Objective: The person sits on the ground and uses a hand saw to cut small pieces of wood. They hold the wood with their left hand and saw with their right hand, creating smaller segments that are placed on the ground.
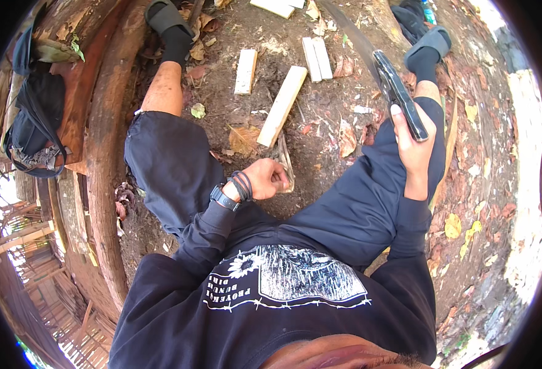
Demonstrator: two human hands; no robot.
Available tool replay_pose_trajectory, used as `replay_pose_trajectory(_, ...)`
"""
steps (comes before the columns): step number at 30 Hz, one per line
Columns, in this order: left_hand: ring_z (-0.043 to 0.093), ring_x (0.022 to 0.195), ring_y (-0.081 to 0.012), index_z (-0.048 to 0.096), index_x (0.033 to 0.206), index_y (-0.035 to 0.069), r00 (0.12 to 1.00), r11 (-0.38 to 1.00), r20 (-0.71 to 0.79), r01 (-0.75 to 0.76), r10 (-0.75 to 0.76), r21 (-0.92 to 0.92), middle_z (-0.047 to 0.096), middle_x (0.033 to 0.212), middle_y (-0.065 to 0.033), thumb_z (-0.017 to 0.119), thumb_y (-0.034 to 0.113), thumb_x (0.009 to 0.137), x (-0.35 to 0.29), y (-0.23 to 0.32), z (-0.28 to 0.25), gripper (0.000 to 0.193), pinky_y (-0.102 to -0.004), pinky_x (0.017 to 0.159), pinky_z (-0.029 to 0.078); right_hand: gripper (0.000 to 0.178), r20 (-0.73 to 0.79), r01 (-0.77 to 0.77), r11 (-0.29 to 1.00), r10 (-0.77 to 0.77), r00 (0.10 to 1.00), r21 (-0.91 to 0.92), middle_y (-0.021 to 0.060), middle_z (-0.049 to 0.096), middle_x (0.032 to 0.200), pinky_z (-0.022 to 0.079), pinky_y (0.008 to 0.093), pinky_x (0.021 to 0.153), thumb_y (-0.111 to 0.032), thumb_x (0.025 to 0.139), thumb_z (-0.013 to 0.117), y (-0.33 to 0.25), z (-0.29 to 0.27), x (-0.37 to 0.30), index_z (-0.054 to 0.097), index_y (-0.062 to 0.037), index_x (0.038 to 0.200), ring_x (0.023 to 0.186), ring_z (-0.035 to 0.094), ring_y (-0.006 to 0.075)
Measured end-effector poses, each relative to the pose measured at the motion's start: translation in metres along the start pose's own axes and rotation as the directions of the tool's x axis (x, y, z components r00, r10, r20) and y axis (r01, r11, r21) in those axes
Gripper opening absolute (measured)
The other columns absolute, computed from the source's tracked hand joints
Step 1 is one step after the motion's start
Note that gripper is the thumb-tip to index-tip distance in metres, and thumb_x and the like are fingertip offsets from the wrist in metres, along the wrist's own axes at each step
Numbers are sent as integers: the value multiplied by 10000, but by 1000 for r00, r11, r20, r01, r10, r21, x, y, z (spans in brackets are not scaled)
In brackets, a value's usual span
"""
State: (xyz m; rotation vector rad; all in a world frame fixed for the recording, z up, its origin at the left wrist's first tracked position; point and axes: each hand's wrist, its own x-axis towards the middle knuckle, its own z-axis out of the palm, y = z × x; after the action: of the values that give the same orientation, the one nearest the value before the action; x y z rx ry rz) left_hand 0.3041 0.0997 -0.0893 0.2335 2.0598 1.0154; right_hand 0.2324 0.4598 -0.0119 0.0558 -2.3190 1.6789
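Note:
My right hand (413, 144) is closed round the black handle (400, 95) of a machete, over my right thigh. The long dark blade (360, 40) points away and to the left, running out of view at the top. Low between my knees, my left hand (266, 178) has its fingers curled in on a thin, weathered strip of wood (285, 157); the fingers partly hide it. Just beyond that hand a long pale piece of cut wood (282, 106) lies aslant on the soil. Farther off are a short pale block (245, 71) and two slim blocks side by side (317, 59).
More pale wood (274, 7) lies at the far edge. A thick log (102, 147) runs along my left, with a black bag (37, 120) beyond it. My sandalled feet (169, 27) stand apart on soil strewn with dry leaves (244, 140). Slatted bamboo (43, 277) shows lower left.

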Motion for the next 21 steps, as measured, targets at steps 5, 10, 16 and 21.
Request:
replay_pose_trajectory(5, 758, 842, -177, 805, 998, -1, 992, 995, 87, -95, 92, 27, 801, 887, -110, 788, 123, 928, -1, -5, 11, 143, -343, 778, 592, 157, 10, 0, 1000, 0, 1000, -28, -38, 591, 739, 404, 259, 609, -98, 1009, 792, 2, -2, -1, 717, 25, 947, 691, 486, 43)
replay_pose_trajectory(10, 754, 822, -183, 805, 990, 3, 985, 996, 152, -85, 84, 0, 802, 883, -102, 809, 153, 925, -12, 1, 5, 163, -347, 770, 591, 138, 4, -7, 999, 8, 1000, -35, -35, 599, 746, 408, 255, 614, -91, 1010, 787, -1, -2, -1, 727, 23, 959, 701, 494, 40)
replay_pose_trajectory(16, 755, 824, -182, 801, 985, -2, 981, 993, 162, -113, 109, 17, 801, 884, -107, 811, 140, 917, -8, -4, 14, 157, -350, 764, 591, 130, 20, -13, 1000, 13, 1000, -28, -39, 616, 767, 417, 248, 626, -98, 1011, 789, 1, -2, 0, 746, 23, 997, 714, 511, 37)
replay_pose_trajectory(21, 782, 822, -275, 814, 925, 54, 981, 970, 125, -166, 146, 175, 796, 858, -151, 735, 91, 873, 7, -2, 24, 101, -396, 766, 607, 169, 18, -38, 998, 39, 999, -60, -46, 632, 806, 427, 230, 652, -120, 1025, 786, 2, -3, 0, 764, 39, 1077, 746, 532, 32)
